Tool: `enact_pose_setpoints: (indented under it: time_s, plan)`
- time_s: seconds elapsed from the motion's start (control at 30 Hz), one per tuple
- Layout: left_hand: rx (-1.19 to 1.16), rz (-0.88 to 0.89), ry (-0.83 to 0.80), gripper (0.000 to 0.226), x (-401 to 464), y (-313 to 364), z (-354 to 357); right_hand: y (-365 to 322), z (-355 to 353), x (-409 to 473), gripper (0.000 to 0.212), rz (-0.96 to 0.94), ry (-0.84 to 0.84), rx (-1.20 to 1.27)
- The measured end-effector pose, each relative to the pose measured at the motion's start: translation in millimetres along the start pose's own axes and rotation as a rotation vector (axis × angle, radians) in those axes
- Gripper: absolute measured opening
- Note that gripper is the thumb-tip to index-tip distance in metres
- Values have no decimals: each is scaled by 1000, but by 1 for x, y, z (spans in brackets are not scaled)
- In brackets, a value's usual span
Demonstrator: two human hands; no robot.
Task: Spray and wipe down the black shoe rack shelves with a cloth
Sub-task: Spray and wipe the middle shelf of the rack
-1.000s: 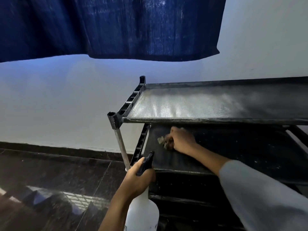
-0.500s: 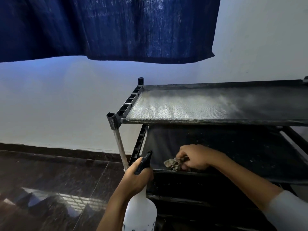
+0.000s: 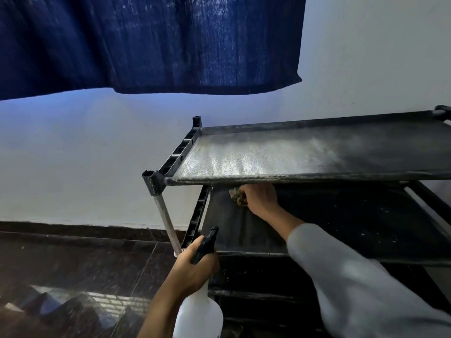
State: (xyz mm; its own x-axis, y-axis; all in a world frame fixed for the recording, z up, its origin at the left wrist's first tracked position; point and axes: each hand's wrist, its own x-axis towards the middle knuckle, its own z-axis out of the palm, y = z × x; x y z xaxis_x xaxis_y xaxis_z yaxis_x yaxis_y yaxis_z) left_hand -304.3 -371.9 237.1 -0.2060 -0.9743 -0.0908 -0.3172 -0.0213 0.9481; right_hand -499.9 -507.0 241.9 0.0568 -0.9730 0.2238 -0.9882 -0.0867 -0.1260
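The black shoe rack (image 3: 156, 178) stands against the wall, its top fabric shelf (image 3: 305, 154) shiny and damp on the left. On the second shelf (image 3: 366, 220) my right hand (image 3: 260, 200) grips a crumpled brownish cloth (image 3: 238, 196) far back, just under the top shelf's front edge. My left hand (image 3: 192, 267) holds a white spray bottle (image 3: 199, 315) by its black trigger head (image 3: 205, 245), in front of the rack's left end.
A dark blue curtain (image 3: 151, 42) hangs above on the left. The white wall (image 3: 73, 162) runs behind the rack, with a dark skirting and glossy dark floor tiles (image 3: 73, 284) to the left. A lower shelf (image 3: 256, 293) lies below the second one.
My right hand with the cloth has slid from the second shelf's front edge to its back, under the top shelf. The left hand with the bottle has stayed put.
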Motion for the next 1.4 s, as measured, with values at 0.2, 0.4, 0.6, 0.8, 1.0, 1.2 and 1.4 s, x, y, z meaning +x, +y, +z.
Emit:
enact_pose_setpoints:
  time_s: [0.2,0.4,0.6,0.8,1.0,1.2,1.4]
  plan:
    - [-9,30,8,12,1,4,2,-13,1,-1,36,64,-270,-72]
    - [-16,31,26,6,-1,4,2,-8,-67,-77,34,-98,-650,-43]
    - [-7,49,10,6,0,5,4,12,-35,-86,33,14,-401,162]
    - [14,17,-5,16,3,2,3,16,-1,-26,29,-15,-89,47]
    - [23,6,14,12,4,2,1,2,7,19,27,115,22,38]
    - [25,10,43,17,-3,10,2,7,-17,-34,32,-98,-343,87]
    - [41,-53,11,19,-4,10,0,80,-54,-96,38,-75,-576,160]
